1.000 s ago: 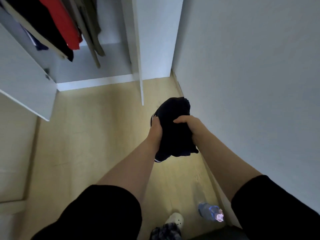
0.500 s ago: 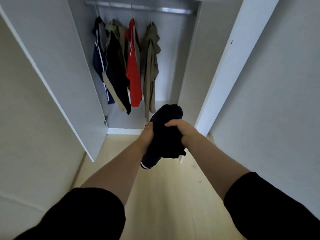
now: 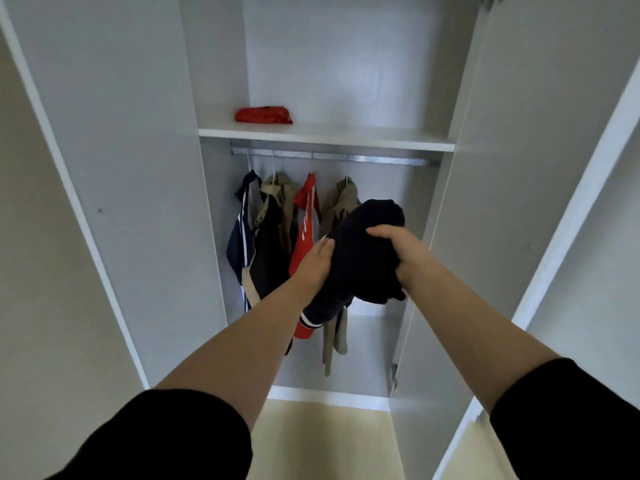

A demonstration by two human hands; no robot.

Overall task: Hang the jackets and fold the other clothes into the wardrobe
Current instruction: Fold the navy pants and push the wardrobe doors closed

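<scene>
— Two hands on one small bundle? Why both?

— Loose cloth spreads if I carry it one-handed. It's a dark folded garment (image 3: 360, 258), near the middle of the frame, and I judge it goes up on the shelf, so I want the fold kept. My right hand (image 3: 401, 252) is curled over its right side, thumb and fingers clamped round the cloth. My left hand (image 3: 313, 261) lies flat against the left side, fingers nearly straight, pressing rather than gripping. A striped cuff hangs free below.

— And behind it?

— Just past the bundle, four jackets (image 3: 277, 233) hang on the rail (image 3: 381, 160), middle of the frame: navy, khaki, red, khaki again. They look done.

— Farther still?

— Above the rail runs the shelf (image 3: 346, 136), upper centre, with a red folded garment (image 3: 264, 115) lying at its left end. Bare board to the right of it is where I'd guess mine belongs, beside rather than on top. Wardrobe (image 3: 138, 133) doors stand open either side.
</scene>
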